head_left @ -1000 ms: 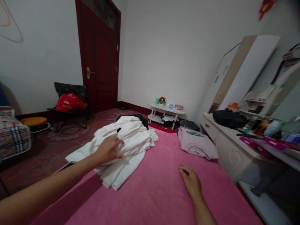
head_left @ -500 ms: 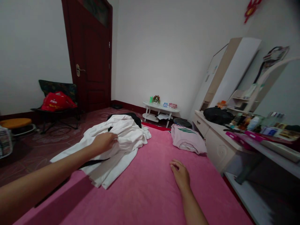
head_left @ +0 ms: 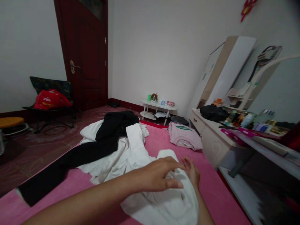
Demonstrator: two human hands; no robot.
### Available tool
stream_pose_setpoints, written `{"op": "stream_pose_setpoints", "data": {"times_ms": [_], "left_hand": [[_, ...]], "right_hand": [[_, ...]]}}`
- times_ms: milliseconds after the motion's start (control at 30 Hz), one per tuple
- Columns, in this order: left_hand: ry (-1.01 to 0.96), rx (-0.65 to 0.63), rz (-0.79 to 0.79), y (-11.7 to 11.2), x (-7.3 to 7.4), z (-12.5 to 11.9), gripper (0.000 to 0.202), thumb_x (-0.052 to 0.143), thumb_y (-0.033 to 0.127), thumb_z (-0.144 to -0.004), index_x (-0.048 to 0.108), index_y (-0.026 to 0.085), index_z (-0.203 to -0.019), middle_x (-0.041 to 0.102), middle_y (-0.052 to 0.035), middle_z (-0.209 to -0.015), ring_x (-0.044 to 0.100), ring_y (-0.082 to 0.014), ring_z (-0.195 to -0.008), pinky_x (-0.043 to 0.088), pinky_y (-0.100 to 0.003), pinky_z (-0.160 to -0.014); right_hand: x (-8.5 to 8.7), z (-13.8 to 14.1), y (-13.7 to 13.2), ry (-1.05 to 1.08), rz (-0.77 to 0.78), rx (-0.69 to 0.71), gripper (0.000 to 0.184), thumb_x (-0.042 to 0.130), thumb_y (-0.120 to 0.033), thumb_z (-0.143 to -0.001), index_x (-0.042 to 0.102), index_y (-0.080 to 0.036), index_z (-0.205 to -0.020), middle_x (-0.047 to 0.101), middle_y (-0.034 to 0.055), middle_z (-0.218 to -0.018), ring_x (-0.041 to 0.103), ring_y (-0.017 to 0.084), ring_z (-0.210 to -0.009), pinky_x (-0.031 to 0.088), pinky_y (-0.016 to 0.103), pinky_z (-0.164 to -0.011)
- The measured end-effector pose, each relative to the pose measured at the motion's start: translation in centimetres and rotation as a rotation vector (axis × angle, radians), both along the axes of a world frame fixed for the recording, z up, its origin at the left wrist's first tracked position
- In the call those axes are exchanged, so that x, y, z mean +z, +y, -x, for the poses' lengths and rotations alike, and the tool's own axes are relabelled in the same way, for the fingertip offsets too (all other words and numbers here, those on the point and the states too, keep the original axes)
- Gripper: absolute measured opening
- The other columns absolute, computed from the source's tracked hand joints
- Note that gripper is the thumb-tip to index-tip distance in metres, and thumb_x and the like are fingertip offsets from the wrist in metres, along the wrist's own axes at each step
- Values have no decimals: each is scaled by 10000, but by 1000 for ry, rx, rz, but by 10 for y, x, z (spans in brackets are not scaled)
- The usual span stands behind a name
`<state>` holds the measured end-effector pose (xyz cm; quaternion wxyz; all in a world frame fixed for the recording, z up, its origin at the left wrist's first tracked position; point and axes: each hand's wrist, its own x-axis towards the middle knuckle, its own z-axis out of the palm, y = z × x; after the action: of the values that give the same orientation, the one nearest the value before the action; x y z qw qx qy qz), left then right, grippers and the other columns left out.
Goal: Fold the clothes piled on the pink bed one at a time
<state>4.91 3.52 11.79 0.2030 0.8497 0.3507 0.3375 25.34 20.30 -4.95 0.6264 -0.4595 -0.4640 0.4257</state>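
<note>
My left hand (head_left: 159, 173) reaches across the pink bed (head_left: 154, 142) and grips a white garment (head_left: 168, 200), pulled to the near middle. My right hand (head_left: 192, 173) lies beside it, partly under the same white cloth, fingers mostly hidden. Behind them lies a heap of white clothes (head_left: 117, 156) with a long black garment (head_left: 93, 147) stretched over it toward the bed's left edge. A folded pink shirt (head_left: 184, 136) sits at the bed's far right.
A white dresser (head_left: 211, 137) with a black bag (head_left: 212, 112) and bottles lines the bed's right side. A small white table (head_left: 158, 107) stands by the far wall. A dark red door (head_left: 86, 56), a chair with a red bag (head_left: 50, 98) and an orange stool (head_left: 10, 121) are at left.
My left hand has dragged a white garment off the heap toward my right hand, uncovering the black garment. The view has shifted right.
</note>
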Motion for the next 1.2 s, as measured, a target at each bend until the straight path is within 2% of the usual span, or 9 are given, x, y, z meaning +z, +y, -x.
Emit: {"op": "stream_pose_setpoints", "data": {"times_ms": [267, 433, 567, 700, 833, 900, 1000, 1133, 1200], "left_hand": [[264, 783, -97, 46, -92, 117, 393, 560, 251, -846, 574, 198, -1235, 479, -141, -1360, 446, -298, -1250, 363, -463, -1040], [271, 826, -12, 51, -132, 155, 315, 555, 336, -857, 646, 166, -1107, 594, -128, -1227, 530, -280, -1151, 419, -432, -988], [276, 812, -6, 50, -140, 154, 296, 528, 274, -869, 640, 195, -1131, 620, -108, -1212, 523, -272, -1151, 400, -438, -997], [249, 738, -69, 50, -140, 151, 508, 489, 164, -856, 468, 228, -1360, 557, -76, -1320, 497, -237, -1206, 389, -398, -1019], [245, 684, -113, 51, -145, 152, 565, 483, 138, -836, 423, 232, -1390, 544, -79, -1340, 508, -236, -1204, 397, -393, -1012], [240, 700, -94, 51, -146, 152, 514, 484, 189, -859, 446, 219, -1371, 559, -94, -1323, 516, -249, -1196, 396, -409, -1010], [206, 691, -68, 50, -144, 151, 493, 457, 337, -914, 442, 174, -1379, 551, -119, -1334, 504, -265, -1215, 378, -415, -1026], [203, 636, -49, 50, -139, 149, 550, 454, 460, -911, 452, 174, -1381, 532, -116, -1358, 485, -279, -1235, 359, -417, -1039], [213, 600, -39, 52, -139, 148, 560, 466, 465, -901, 461, 171, -1377, 530, -125, -1355, 486, -281, -1232, 361, -412, -1034]], "right_hand": [[43, 19, -12, 44, 109, 102, 345, 650, -437, -615, 644, -184, -848, 691, 80, -924, 657, 230, -898, 530, 368, -832], [115, 84, -81, -442, -150, 499, 263, 617, -350, -740, 679, -170, -922, 692, 46, -921, 624, 194, -875, 484, 325, -821], [119, 126, -131, -666, -232, 731, 514, 648, -253, -715, 576, -248, -1224, 593, 52, -1200, 597, 138, -760, 486, 285, -727], [82, 146, -141, -843, -176, 557, 791, 749, -348, -650, 440, -220, -1367, 517, 128, -1300, 584, 255, -989, 453, 380, -870], [67, 148, -127, -872, -177, 470, 213, 727, -291, -679, 663, -239, -875, 665, 41, -844, 605, 226, -804, 455, 310, -739], [76, 139, -115, -694, -217, 421, 138, 698, -296, -713, 601, -224, -647, 595, -17, -625, 548, 158, -624, 422, 242, -605], [106, 105, -91, -409, -245, 200, 251, 594, -409, -813, 563, -189, -696, 528, -39, -603, 473, 115, -563, 376, 206, -514], [142, 42, -64, 208, -356, -325, 189, 617, -348, -787, 519, -195, -737, 534, -26, -700, 529, 117, -624, 461, 235, -577], [150, 19, -57, 432, -380, -388, 162, 645, -251, -738, 494, -214, -692, 532, -28, -709, 565, 125, -650, 504, 262, -623]]}}
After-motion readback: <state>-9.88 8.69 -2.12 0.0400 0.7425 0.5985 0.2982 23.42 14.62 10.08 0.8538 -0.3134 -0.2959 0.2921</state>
